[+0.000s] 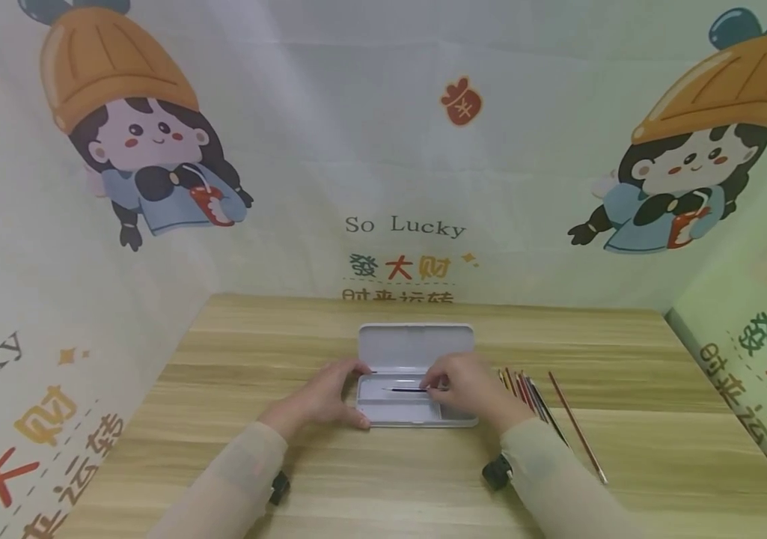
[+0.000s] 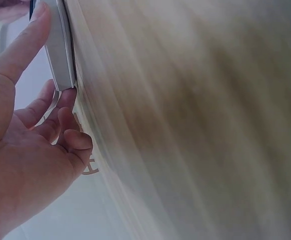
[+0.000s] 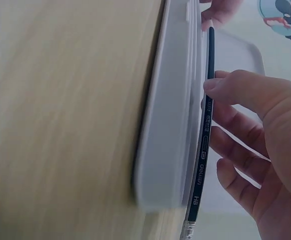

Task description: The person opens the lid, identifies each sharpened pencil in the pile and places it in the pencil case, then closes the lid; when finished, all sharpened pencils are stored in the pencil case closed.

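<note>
A white pencil case (image 1: pixel 396 412) lies on the table with its lid (image 1: pixel 417 348) raised at the back. Its tray has a long divider between front and rear compartments. My left hand (image 1: pixel 319 393) grips the left end of the case, thumb at the front corner and fingers behind. In my right hand (image 1: pixel 471 385), thumb and fingertips pinch a dark pencil (image 3: pixel 201 155) marked HB. The pencil runs lengthwise over the rear compartment, its sharpened tip toward the left hand and a metal band at the other end. The other right fingers are loosely bent below it.
Right of the case lies a bunch of several coloured pencils (image 1: pixel 524 389), partly hidden by the right forearm. A single reddish pencil (image 1: pixel 578 427) lies apart, farther right. The wooden table (image 1: pixel 289 329) meets a printed cloth (image 1: pixel 524 247) at its back and sides.
</note>
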`<state>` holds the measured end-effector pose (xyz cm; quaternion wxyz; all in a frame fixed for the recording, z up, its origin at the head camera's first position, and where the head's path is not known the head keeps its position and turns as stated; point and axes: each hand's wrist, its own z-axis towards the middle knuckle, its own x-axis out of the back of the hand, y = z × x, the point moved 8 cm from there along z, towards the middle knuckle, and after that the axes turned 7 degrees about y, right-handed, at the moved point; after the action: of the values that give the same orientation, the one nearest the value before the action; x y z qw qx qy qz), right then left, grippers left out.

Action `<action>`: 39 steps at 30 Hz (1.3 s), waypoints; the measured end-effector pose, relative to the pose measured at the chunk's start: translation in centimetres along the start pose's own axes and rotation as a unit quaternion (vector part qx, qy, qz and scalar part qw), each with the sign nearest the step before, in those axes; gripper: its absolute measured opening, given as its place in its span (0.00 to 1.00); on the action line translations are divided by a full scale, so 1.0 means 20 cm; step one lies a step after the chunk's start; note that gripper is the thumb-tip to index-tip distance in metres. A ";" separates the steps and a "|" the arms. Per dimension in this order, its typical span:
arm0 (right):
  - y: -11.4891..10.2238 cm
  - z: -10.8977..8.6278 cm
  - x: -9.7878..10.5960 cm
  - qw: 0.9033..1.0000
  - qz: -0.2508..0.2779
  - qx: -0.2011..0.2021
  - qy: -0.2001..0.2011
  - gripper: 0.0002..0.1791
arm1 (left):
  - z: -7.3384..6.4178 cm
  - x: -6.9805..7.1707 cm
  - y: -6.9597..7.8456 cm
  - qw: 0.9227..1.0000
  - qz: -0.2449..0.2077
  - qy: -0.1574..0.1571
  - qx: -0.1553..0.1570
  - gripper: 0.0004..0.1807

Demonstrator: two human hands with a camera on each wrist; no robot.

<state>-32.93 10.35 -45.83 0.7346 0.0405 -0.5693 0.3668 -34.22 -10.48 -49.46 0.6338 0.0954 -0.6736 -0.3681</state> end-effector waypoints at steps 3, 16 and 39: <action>-0.04 0.04 -0.02 1.000 -0.007 -0.006 -0.017 0.04 | 0.00 0.00 -0.01 1.000 -0.002 -0.001 0.001 0.48; -0.05 0.10 -0.08 0.998 -0.026 -0.022 -0.053 0.04 | 0.00 0.01 0.01 1.000 -0.018 0.004 -0.001 0.48; -0.05 0.13 -0.16 0.993 0.067 -0.046 -0.089 0.05 | -0.02 0.00 0.00 1.000 -0.025 0.000 0.003 0.47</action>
<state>-34.68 6.78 -47.33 0.6560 0.0007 -0.6497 0.3840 -33.90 -10.66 -49.42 0.6241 0.1141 -0.6723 -0.3815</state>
